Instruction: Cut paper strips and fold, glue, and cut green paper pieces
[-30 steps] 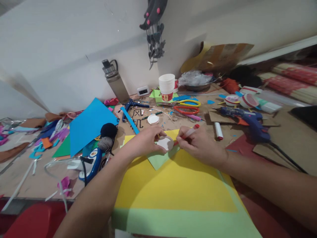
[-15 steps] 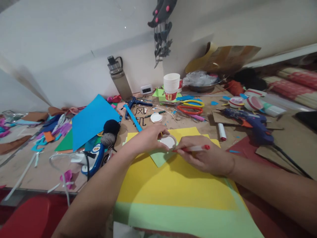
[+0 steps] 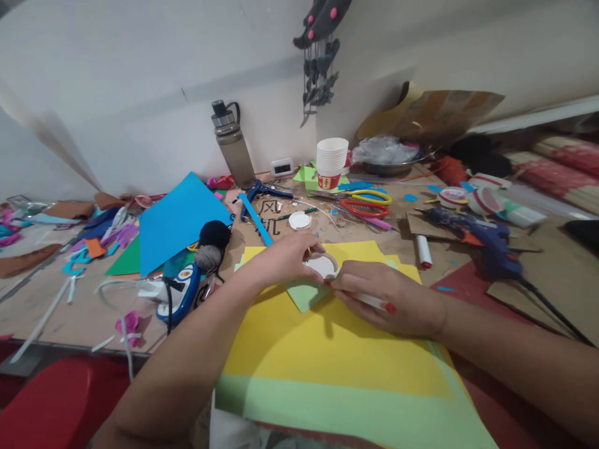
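My left hand [image 3: 292, 259] is closed on a shallow round white piece [image 3: 322, 265], which looks like the cut-off bottom of a paper cup, and presses it against a light green sheet of paper [image 3: 303, 298]. My right hand [image 3: 390, 293] grips a white marker with a red end [image 3: 372, 300]. Its tip meets the near right edge of the round piece; the exact contact is hard to make out. Beneath both hands lies a larger yellow sheet [image 3: 290, 349], over more pale green paper [image 3: 337, 405].
Behind the hands are a white disc [image 3: 299, 220], scissors [image 3: 367, 202], stacked paper cups [image 3: 331, 159] and a bottle [image 3: 234, 146]. To the right lie a capped marker [image 3: 423, 251] and a glue gun [image 3: 486, 240]. Blue paper [image 3: 182, 221] and yarn balls [image 3: 214, 236] lie left.
The marker in my right hand has tilted, its red end now lower, and its tip has shifted slightly along the round piece's edge. My left hand keeps its hold. The whole view has shifted slightly.
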A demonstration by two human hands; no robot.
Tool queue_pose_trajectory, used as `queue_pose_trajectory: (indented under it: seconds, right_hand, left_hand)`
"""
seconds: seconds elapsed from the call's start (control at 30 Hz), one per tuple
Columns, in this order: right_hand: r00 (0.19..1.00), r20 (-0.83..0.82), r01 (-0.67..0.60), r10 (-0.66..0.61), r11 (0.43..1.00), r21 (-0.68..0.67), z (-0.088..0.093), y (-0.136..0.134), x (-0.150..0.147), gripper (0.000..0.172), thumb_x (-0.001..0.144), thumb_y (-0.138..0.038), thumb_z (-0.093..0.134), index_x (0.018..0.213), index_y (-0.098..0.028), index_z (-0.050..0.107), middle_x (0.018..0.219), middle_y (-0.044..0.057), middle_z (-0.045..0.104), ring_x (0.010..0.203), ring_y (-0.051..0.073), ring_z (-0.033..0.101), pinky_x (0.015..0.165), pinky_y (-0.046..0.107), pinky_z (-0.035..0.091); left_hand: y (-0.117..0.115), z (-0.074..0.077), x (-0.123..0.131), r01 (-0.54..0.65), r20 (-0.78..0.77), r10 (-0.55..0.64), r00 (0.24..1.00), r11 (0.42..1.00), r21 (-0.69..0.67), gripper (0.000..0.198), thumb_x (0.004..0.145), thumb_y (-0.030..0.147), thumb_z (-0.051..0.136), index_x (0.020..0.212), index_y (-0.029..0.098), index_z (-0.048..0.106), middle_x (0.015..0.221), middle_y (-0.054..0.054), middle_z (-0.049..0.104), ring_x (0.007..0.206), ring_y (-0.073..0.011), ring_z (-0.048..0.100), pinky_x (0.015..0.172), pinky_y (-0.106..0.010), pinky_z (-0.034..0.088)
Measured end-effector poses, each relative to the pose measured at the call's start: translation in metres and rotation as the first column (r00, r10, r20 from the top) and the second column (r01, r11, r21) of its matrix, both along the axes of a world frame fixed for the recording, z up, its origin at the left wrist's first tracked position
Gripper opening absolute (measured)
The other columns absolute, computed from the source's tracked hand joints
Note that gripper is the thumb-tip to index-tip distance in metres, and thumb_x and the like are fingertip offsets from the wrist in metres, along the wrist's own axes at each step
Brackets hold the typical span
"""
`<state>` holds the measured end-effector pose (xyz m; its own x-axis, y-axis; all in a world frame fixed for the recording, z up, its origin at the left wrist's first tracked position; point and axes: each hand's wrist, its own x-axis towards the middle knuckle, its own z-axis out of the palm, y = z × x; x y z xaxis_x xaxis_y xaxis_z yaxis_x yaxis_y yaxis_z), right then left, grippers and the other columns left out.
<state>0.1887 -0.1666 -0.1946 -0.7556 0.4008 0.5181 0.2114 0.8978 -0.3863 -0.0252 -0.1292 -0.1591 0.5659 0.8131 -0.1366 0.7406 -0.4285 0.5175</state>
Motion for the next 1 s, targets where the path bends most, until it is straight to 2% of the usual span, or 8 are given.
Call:
queue_pose_trajectory:
  seconds: [0.13,0.33,0.43,0.53,0.63,0.83,1.0]
  right_hand:
    - [0.999,0.029,0.029,-0.030,0.999,0.039,0.002,0.002,0.002,0.011,0.089,-0.012,0.046,0.086,-0.019,0.054,0.072,0.004,0.057,0.065,0.013,0.049,0.058,0.025,0.038]
    - [0.995,-0.059,0.084,-0.083,0.996,0.019,0.007,0.002,0.005,0.013,0.088,-0.014,0.046,0.084,-0.020,0.056,0.067,0.002,0.057,0.058,0.013,0.050,0.054,0.025,0.038]
    - [0.964,-0.189,0.177,-0.186,0.982,-0.063,0.006,0.002,0.007,0.013,0.089,-0.016,0.048,0.082,-0.021,0.058,0.067,0.002,0.060,0.058,0.013,0.055,0.056,0.026,0.042]
    - [0.909,-0.272,0.282,-0.317,0.946,-0.159,0.003,0.008,0.007,0.013,0.091,-0.019,0.050,0.094,-0.023,0.062,0.084,0.005,0.068,0.076,0.017,0.063,0.068,0.031,0.049]
    - [0.913,-0.229,0.293,-0.337,0.934,-0.205,-0.004,0.017,0.002,0.015,0.092,-0.025,0.051,0.101,-0.024,0.063,0.096,0.007,0.068,0.088,0.021,0.064,0.078,0.037,0.051]
    - [0.909,-0.178,0.314,-0.376,0.901,-0.299,-0.013,0.025,-0.007,0.024,0.088,-0.035,0.059,0.107,-0.021,0.060,0.100,0.009,0.065,0.091,0.023,0.061,0.078,0.038,0.050]
    - [0.923,-0.100,0.324,-0.372,0.889,-0.323,-0.013,0.025,-0.008,0.020,0.086,-0.031,0.058,0.102,-0.018,0.060,0.091,0.007,0.064,0.079,0.019,0.059,0.069,0.032,0.047]
  left_hand:
    - [0.000,0.000,0.000,-0.005,0.000,0.005,1.000,1.000,-0.008,0.048,0.061,0.036,0.079,0.103,0.019,0.062,0.101,-0.005,0.063,0.086,-0.0192,0.058,0.074,-0.031,0.046]
    - [0.000,-0.001,0.000,-0.008,0.004,0.008,1.000,1.000,0.000,0.050,0.060,0.037,0.080,0.103,0.018,0.063,0.099,-0.004,0.063,0.085,-0.0185,0.058,0.070,-0.029,0.044]
    - [0.000,-0.001,0.000,-0.006,0.007,0.006,1.000,1.000,0.005,0.048,0.061,0.038,0.079,0.102,0.018,0.063,0.097,-0.004,0.063,0.083,-0.0184,0.057,0.068,-0.029,0.043]
    - [0.000,-0.002,0.000,0.010,0.005,-0.010,1.000,1.000,0.029,0.044,0.063,0.038,0.077,0.100,0.019,0.064,0.095,-0.004,0.063,0.083,-0.0188,0.057,0.067,-0.028,0.042]
    - [0.000,-0.001,0.000,0.010,0.024,-0.010,1.000,1.000,0.021,0.047,0.063,0.040,0.078,0.101,0.019,0.063,0.093,-0.005,0.063,0.083,-0.0190,0.056,0.066,-0.028,0.042]
    - [-0.002,0.002,0.000,-0.001,0.039,0.001,0.999,1.000,-0.003,0.049,0.061,0.037,0.079,0.102,0.016,0.063,0.091,-0.005,0.062,0.081,-0.0184,0.057,0.066,-0.029,0.043]
    - [-0.002,0.004,0.001,0.021,0.016,-0.021,1.000,0.999,0.025,0.045,0.063,0.039,0.078,0.099,0.018,0.063,0.091,-0.004,0.062,0.082,-0.0186,0.056,0.067,-0.029,0.042]
